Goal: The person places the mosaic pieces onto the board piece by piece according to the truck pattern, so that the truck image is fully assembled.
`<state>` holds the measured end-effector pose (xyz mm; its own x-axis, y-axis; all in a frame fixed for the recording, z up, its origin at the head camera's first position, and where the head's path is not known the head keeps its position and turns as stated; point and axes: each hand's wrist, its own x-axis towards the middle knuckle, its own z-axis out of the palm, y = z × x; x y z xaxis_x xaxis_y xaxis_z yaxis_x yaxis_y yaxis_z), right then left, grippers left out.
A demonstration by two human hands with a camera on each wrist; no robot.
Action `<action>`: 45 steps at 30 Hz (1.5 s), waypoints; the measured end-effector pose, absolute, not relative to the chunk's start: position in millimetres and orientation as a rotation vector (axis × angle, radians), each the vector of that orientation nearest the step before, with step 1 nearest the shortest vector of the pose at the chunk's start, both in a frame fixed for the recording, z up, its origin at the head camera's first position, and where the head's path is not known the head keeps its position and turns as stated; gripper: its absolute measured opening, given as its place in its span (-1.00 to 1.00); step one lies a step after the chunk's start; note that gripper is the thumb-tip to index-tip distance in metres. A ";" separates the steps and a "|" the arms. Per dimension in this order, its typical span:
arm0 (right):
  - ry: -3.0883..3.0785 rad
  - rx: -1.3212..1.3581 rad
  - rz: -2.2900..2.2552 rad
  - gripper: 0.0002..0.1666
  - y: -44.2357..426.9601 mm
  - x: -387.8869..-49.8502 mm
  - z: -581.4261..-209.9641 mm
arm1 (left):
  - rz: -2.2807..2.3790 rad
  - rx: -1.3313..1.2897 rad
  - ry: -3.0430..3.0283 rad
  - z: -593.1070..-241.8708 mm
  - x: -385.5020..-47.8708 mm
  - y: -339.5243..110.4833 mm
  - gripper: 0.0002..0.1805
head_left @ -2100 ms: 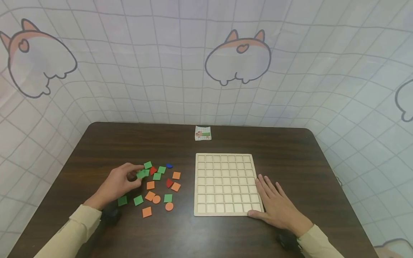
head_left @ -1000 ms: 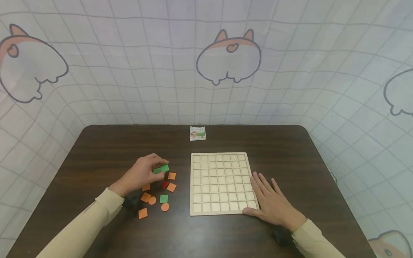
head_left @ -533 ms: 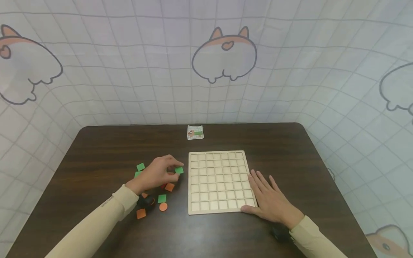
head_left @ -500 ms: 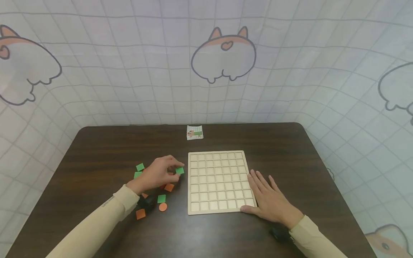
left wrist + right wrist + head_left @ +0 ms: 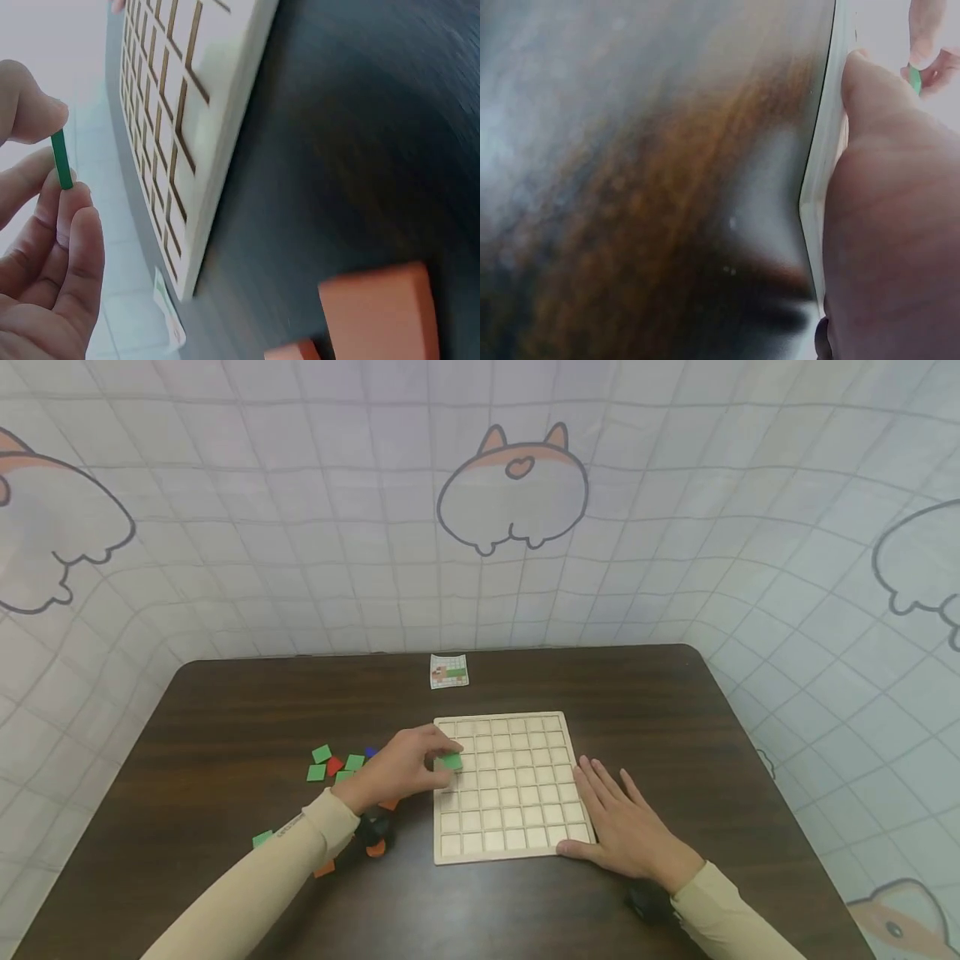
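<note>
My left hand (image 5: 408, 766) pinches a green square tile (image 5: 452, 762) between thumb and fingertips, over the left side of a pale wooden grid board (image 5: 510, 852). In the left wrist view the green tile (image 5: 62, 159) is seen edge-on, held above the board (image 5: 217, 161). My right hand (image 5: 630, 827) lies with straight fingers along the board's right edge, its thumb at the near right corner. The board's cells that show hold no tiles. The right wrist view shows the right hand (image 5: 900, 210) close up against the board's edge.
Loose green tiles (image 5: 317, 772), a red piece (image 5: 334, 766) and a blue piece (image 5: 371, 752) lie left of the board. Orange pieces (image 5: 324, 868) are partly hidden by the left arm. A small printed card (image 5: 448, 672) lies at the table's (image 5: 600, 685) back.
The left hand has picked up a green tile from the loose pieces and carried it right, over the board. The right hand has stayed at the board's edge. The head view has shifted slightly.
</note>
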<state>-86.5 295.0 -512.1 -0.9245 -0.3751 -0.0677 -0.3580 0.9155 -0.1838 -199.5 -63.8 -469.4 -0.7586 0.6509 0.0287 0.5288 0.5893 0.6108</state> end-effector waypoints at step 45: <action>2.957 -0.534 -0.257 0.36 296.1 -86.9 -513.6 | 0.908 1.204 2.467 -486.2 -213.6 47.5 -0.55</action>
<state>-86.9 296.1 -513.6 -0.9296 -0.3564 -0.0934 -0.3350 0.9232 -0.1886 -213.6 47.5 -486.2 -0.6273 0.7774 0.0464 0.6219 0.4643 0.6306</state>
